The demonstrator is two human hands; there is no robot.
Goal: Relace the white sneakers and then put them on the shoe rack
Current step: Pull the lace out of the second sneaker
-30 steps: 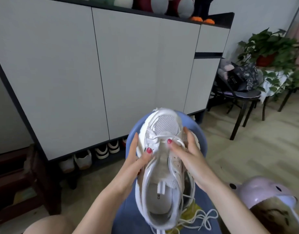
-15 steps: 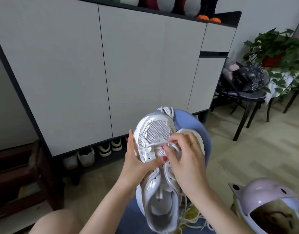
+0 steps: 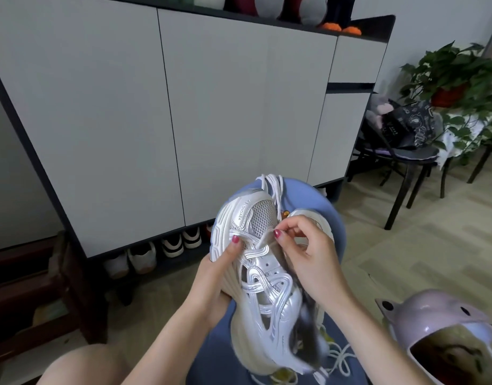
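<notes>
A white and silver sneaker point(image 3: 264, 276) is held over a round blue stool point(image 3: 308, 195), tipped onto its side with the toe pointing away. My left hand point(image 3: 214, 276) grips its sole edge, thumb on the upper near the toe. My right hand point(image 3: 306, 245) pinches the white lace point(image 3: 275, 190) at the front eyelets; a bunch of lace loops lies beyond the toe. The second white sneaker point(image 3: 308, 218) lies on the stool behind my right hand, mostly hidden. More loose lace point(image 3: 342, 359) lies near the heel.
A grey shoe cabinet point(image 3: 161, 112) stands ahead, with several pairs of shoes point(image 3: 156, 251) in its open bottom shelf. A pink helmet point(image 3: 444, 326) sits at lower right. A black chair with a bag point(image 3: 405, 134) and a potted plant point(image 3: 455, 70) stand at right. Dark wooden furniture point(image 3: 31, 295) is at left.
The sneaker has rolled from opening-up onto its side. My right hand shifted from the tongue to pinching lace at the toe eyelets; my left hand moved under the sole.
</notes>
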